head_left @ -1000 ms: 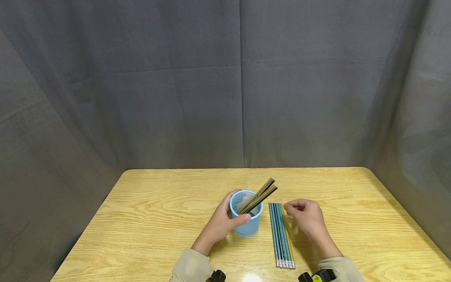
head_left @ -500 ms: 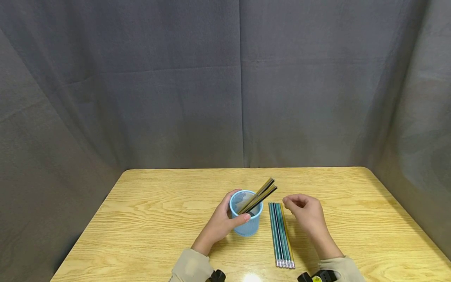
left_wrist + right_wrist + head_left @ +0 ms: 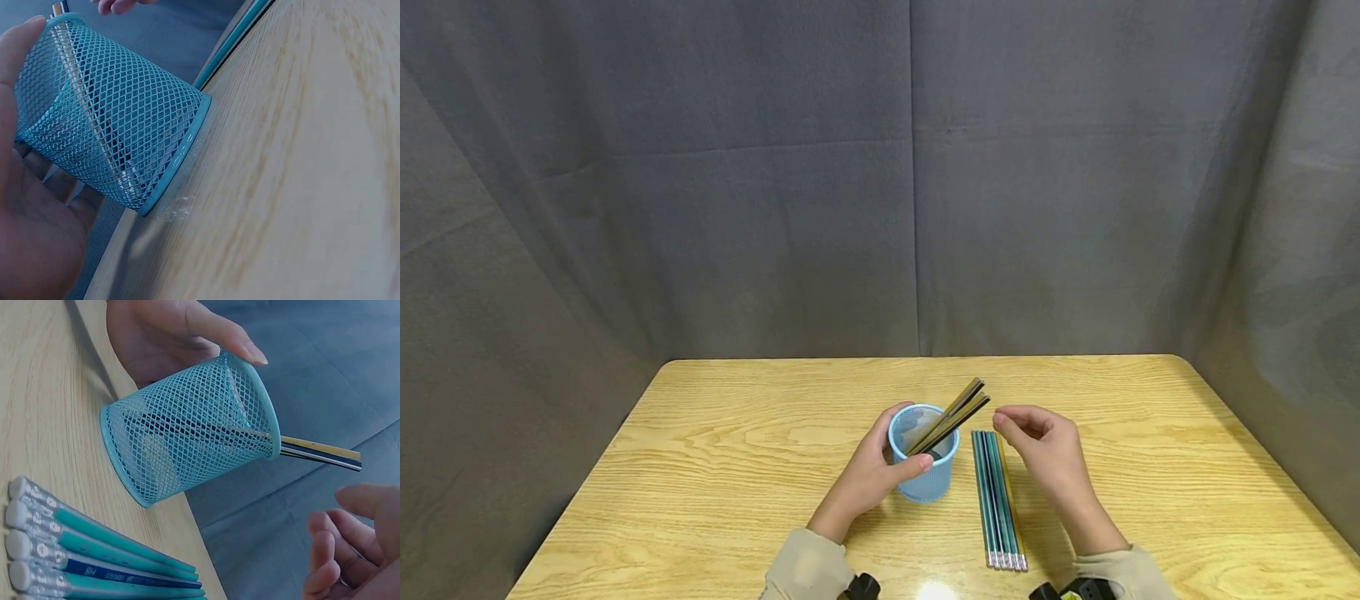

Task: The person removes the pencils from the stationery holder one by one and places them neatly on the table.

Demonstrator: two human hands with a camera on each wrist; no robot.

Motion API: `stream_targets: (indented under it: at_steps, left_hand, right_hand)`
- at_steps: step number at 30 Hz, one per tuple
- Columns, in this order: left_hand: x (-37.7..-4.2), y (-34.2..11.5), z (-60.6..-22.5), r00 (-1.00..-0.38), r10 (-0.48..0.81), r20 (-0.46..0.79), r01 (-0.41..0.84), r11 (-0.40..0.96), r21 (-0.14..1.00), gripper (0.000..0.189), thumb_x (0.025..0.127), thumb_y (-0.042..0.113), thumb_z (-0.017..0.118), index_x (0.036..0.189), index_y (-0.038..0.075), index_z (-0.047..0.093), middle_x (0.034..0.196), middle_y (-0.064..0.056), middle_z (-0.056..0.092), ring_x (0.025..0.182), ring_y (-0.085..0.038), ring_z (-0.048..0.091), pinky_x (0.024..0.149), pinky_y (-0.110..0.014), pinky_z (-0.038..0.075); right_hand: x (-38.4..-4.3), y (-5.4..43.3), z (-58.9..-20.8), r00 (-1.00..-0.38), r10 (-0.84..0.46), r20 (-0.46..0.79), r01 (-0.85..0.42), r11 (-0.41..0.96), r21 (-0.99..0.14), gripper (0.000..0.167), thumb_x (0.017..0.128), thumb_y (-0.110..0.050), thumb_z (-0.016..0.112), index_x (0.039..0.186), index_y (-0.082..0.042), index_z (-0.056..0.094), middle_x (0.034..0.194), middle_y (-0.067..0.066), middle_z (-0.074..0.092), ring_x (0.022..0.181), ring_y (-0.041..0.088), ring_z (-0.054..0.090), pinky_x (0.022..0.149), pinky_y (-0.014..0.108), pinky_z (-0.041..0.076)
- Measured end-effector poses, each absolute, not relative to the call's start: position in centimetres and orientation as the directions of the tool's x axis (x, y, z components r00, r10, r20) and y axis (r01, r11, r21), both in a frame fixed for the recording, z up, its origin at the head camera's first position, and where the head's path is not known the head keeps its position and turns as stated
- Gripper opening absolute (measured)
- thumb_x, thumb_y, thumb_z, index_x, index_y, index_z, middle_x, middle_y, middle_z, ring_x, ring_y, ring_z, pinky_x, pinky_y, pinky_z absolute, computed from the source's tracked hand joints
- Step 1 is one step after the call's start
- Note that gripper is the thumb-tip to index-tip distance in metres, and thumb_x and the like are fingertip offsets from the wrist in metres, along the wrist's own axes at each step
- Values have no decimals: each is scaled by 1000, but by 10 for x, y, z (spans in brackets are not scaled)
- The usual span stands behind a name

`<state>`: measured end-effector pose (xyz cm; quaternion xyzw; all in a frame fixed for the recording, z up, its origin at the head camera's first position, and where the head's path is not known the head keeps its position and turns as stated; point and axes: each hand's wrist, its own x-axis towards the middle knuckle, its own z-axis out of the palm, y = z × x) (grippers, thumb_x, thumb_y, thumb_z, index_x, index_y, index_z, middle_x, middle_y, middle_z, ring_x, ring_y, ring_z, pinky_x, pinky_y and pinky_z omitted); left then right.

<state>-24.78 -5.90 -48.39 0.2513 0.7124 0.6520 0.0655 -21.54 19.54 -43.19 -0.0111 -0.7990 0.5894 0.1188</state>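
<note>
A light-blue mesh pencil cup (image 3: pixel 927 485) stands on the table, several yellow-and-black pencils (image 3: pixel 958 414) leaning out of it to the right. My left hand (image 3: pixel 871 473) grips it from the left, thumb over the near side of the rim (image 3: pixel 265 403). To the right of the cup lies a row of pencils (image 3: pixel 996 500), mostly teal, with a dark blue one and a yellow one at the right edge; their eraser ends (image 3: pixel 20 547) face me. My right hand (image 3: pixel 1051 454) hovers by the row's far end, fingers loosely bent, with nothing visible in them.
The wooden table (image 3: pixel 737 483) extends to both sides of the hands. Grey curtains (image 3: pixel 790 208) hang behind it and at the sides. A strapped device (image 3: pixel 1086 588) sits on the right wrist.
My right hand has lifted from the yellow pencil's far end and shifted slightly away from me and to the left. The left hand, the cup and the pencils have stayed put.
</note>
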Motion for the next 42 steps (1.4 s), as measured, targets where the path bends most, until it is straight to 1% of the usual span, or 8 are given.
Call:
stream_targets:
  at_steps: [3, 12, 14, 20, 26, 35, 40, 42]
  left_hand:
    - [-248, -59, -484, -864, 446, 235, 271, 17, 962, 72, 88, 30, 76, 149, 29, 36, 138, -5, 51, 127, -21, 49, 107, -47, 36]
    - [-249, -59, -485, -864, 448, 230, 267, 20, 963, 71, 89, 30, 75, 149, 29, 36, 138, -5, 51, 126, -20, 49, 106, -47, 37]
    - [-248, -59, -485, -863, 448, 232, 269, 20, 963, 72, 89, 30, 75, 149, 28, 36, 138, -6, 51, 126, -21, 49, 106, -48, 36]
    - [-248, -59, -484, -868, 442, 224, 263, 28, 964, 72, 88, 31, 76, 148, 29, 37, 138, -4, 51, 126, -19, 49, 106, -47, 36]
    - [-248, -58, -484, -869, 440, 226, 263, 23, 965, 72, 88, 30, 76, 148, 29, 37, 138, -5, 51, 126, -20, 49, 106, -48, 36]
    - [-248, -58, -484, -867, 443, 227, 260, 15, 965, 71, 88, 30, 76, 148, 28, 37, 137, -5, 52, 125, -20, 49, 106, -48, 36]
    - [-248, -58, -484, -869, 441, 225, 259, 16, 966, 71, 88, 29, 76, 148, 28, 38, 137, -5, 52, 125, -20, 49, 106, -48, 36]
    - [-248, -58, -484, -868, 441, 228, 261, 16, 965, 70, 88, 29, 76, 148, 27, 38, 137, -5, 52, 125, -20, 49, 107, -48, 36]
  right_hand:
    - [-214, 193, -431, -973, 142, 182, -136, 286, -949, 28, 93, -24, 71, 110, -2, 72, 102, 8, 71, 89, 11, 63, 77, 22, 51]
    - [-212, 188, -429, -971, 137, 198, -157, 261, -952, 29, 92, -24, 73, 111, -2, 72, 101, 8, 71, 87, 12, 62, 75, 21, 50]
    - [-212, 187, -429, -971, 134, 196, -157, 261, -953, 30, 92, -24, 73, 112, -2, 72, 102, 8, 71, 87, 12, 62, 74, 21, 50]
    - [-210, 185, -429, -973, 129, 191, -153, 258, -954, 32, 92, -25, 73, 115, -3, 71, 106, 8, 70, 90, 11, 61, 75, 21, 49]
    - [-210, 184, -430, -974, 115, 196, -161, 256, -953, 35, 92, -27, 72, 116, -1, 70, 107, 7, 71, 93, 12, 62, 77, 22, 50]
    - [-211, 181, -432, -978, 79, 193, -170, 228, -959, 34, 92, -27, 72, 116, -3, 71, 110, 8, 71, 97, 13, 64, 81, 23, 51]
    - [-211, 179, -432, -980, 78, 182, -162, 212, -964, 32, 92, -24, 73, 116, -2, 70, 109, 10, 71, 95, 13, 64, 80, 23, 51]
    - [-210, 177, -432, -981, 82, 178, -157, 218, -963, 32, 92, -23, 72, 116, -2, 70, 108, 10, 71, 93, 12, 63, 76, 23, 51]
